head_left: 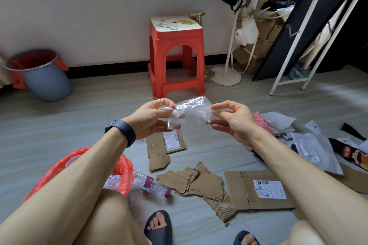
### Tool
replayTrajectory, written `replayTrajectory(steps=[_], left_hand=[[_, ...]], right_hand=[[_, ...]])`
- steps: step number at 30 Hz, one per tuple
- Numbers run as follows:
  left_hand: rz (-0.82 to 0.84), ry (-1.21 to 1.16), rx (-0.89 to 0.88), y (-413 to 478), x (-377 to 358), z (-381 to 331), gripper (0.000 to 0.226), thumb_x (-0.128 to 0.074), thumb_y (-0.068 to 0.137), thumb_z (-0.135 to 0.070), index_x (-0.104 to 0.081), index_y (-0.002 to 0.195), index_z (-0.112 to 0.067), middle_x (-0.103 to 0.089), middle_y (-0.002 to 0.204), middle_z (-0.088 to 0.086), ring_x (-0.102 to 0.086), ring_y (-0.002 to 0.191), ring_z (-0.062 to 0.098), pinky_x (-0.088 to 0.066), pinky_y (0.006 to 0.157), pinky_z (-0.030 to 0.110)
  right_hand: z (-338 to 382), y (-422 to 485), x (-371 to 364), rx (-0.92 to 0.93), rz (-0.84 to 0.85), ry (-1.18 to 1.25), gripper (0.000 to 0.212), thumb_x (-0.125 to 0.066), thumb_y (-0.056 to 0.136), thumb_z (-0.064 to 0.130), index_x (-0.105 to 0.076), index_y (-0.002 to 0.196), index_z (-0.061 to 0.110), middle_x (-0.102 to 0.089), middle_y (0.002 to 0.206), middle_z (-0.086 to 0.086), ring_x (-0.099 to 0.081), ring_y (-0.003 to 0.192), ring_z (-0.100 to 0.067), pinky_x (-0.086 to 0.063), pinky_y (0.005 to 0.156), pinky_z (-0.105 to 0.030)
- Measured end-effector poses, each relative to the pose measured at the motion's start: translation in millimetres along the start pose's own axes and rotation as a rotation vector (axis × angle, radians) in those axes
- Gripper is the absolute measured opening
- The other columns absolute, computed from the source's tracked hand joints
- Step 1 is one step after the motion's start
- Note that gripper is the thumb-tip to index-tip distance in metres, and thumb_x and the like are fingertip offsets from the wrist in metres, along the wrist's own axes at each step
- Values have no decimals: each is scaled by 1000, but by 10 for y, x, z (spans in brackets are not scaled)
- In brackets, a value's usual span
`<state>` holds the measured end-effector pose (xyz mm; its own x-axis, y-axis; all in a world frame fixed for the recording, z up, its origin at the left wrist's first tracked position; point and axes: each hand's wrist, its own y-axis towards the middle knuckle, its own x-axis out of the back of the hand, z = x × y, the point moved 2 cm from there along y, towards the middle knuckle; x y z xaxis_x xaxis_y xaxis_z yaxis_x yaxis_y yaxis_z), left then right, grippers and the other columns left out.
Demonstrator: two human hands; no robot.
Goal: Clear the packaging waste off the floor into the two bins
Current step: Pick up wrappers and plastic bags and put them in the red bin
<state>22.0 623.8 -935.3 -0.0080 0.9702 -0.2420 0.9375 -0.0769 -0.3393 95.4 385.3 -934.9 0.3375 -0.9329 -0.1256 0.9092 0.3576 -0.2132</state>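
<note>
Both hands hold a crumpled clear plastic bag [191,110] stretched between them at chest height. My left hand [151,118] pinches its left end, and my right hand [233,119] pinches its right end. A red-lined bin [121,167] sits under my left forearm. A grey bin with a red liner [42,73] stands by the far left wall. On the floor lie torn cardboard pieces [197,182], a flattened labelled box [258,191], a smaller labelled cardboard [166,142], a plastic bottle [153,185] and several mailer bags [316,151].
A red plastic stool [176,55] stands against the wall ahead. A white coat stand base [226,75], stacked cardboard boxes [264,40] and a leaning black-and-white frame [310,32] fill the right corner. My knees and sandalled feet [158,226] are at the bottom.
</note>
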Motion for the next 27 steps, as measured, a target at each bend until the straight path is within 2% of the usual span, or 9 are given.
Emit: replayTrajectory(steps=[4,7,10,14,16,18,22,25,27], left_hand=[[88,-162,108,-47,13,7,28,-71,83,-8,-60,108,-12,-66,122,23,-69,101,41,-62,69,29],[-62,-99,61,-2,42,25,16,-65,91,-2,-60,106,-8,-67,101,13,-73,90,36,-60,62,25],[-229,32,-30,19,95,37,28,-59,89,14,-57,102,-11,-61,87,13,-71,76,33,-59,58,25],[-252,165,-119,0,119,31,46,-60,85,21,-58,118,-11,-62,87,20,-69,78,35,-61,64,33],[-252,233,-123,9,97,18,41,-62,84,20,-63,113,-9,-65,93,21,-72,78,34,-60,64,31],[-251,285,-115,18,75,20,37,-63,83,20,-66,107,-8,-68,90,18,-73,76,32,-60,63,29],[-253,255,-123,18,94,34,37,-62,82,22,-69,103,-8,-70,82,13,-74,80,33,-61,67,29],[-278,173,-138,14,150,19,35,-63,82,21,-70,100,-8,-73,83,14,-74,81,34,-61,67,29],[-312,123,-167,-1,183,-12,32,-66,81,19,-72,98,-7,-74,86,17,-74,78,33,-60,65,28]], right_hand=[[12,6,-15,214,-70,-354,32,-53,90,-13,-77,85,7,-74,81,-11,-73,67,-24,-62,64,-29],[10,-8,-72,284,-33,-510,39,-50,83,-13,-81,81,12,-75,104,2,-74,82,-17,-62,74,-30],[-23,-3,-102,72,173,-365,20,-68,78,8,-79,95,10,-72,117,1,-73,98,-19,-61,86,-39],[-43,-36,-118,-69,116,-263,51,-80,84,34,-55,121,11,-61,127,-12,-73,96,-29,-61,85,-50],[-28,-40,-110,-14,99,-345,65,-82,80,39,-48,135,30,-49,137,-7,-63,113,-23,-63,76,-42],[-48,-57,-106,-39,206,-405,75,-80,82,42,-39,144,53,-45,140,-1,-56,122,-19,-62,72,-37],[-104,-135,-195,-232,393,-363,53,-70,91,38,-52,139,44,-59,137,2,-73,91,-23,-57,66,-27],[-83,-103,-269,-168,384,-203,38,-70,93,18,-67,128,32,-66,129,-5,-62,68,-15,-50,56,-19],[-53,-71,-332,-134,342,-118,38,-68,92,4,-70,125,23,-71,110,-9,-55,64,-11,-49,54,-16]])
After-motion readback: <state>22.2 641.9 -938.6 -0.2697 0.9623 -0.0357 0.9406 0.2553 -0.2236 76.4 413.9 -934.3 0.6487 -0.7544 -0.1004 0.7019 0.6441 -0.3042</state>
